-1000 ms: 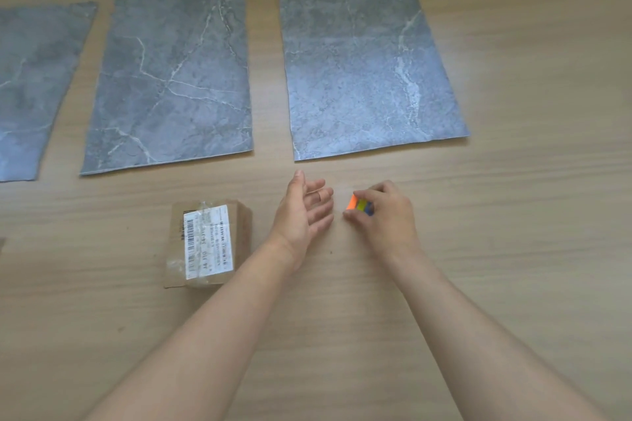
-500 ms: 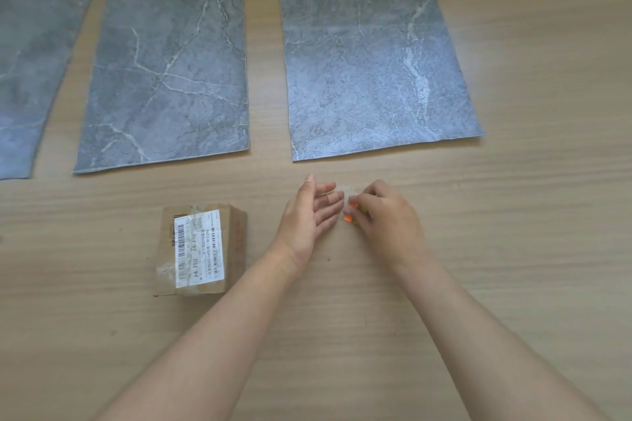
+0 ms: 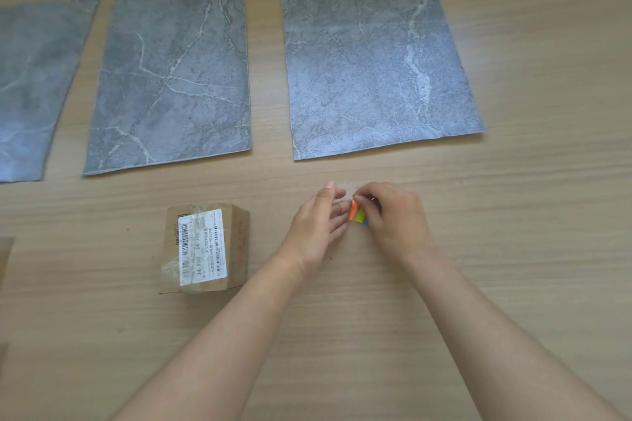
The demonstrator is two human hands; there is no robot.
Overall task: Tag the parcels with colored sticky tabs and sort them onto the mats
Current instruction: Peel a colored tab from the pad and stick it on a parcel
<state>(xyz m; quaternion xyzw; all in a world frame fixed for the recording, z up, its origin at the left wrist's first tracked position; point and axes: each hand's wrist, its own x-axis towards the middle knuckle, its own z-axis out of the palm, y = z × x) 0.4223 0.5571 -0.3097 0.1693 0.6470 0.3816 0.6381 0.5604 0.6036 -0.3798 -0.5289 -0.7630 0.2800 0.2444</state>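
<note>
While the right hand (image 3: pixel 393 220) pinches the sticky tabs (image 3: pixel 357 215), the left hand (image 3: pixel 318 225) lies beside them, fingers straight: tab peeling appears in hand; next, press one onto the parcel (image 3: pixel 205 246), resting left of both hands

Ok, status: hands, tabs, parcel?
Right hand pinches orange, yellow and blue sticky tabs; left hand open beside them. Brown cardboard parcel, no tab showing, off the grey mats. Nothing in the way.

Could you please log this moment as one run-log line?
right hand: holds sticky tabs | left hand: open beside tabs | parcel: off mats, no tab seen
</note>
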